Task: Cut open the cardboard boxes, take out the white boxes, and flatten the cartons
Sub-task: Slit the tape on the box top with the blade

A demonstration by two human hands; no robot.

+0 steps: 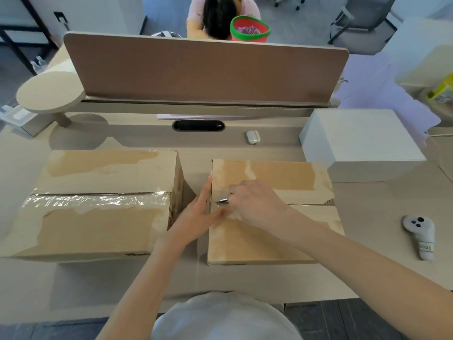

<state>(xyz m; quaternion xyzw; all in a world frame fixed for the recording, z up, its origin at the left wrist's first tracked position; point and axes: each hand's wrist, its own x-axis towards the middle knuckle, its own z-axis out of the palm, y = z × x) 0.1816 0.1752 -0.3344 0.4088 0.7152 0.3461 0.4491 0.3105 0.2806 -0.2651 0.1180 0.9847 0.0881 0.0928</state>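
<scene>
Gripping blade (222, 201) in right hand (255, 204) at left end of carton (269, 239) seam (311, 204); bracing with flat left hand (198, 212); needing rightward pull.

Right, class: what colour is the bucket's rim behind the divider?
The bucket rim is green; head view.

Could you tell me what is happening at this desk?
A person is slitting the tape on the right cardboard box. Their right grip holds a small blade at the box's centre seam, while the left grip steadies its left edge. The left cardboard box is still taped; one white box sits to their right.
</scene>
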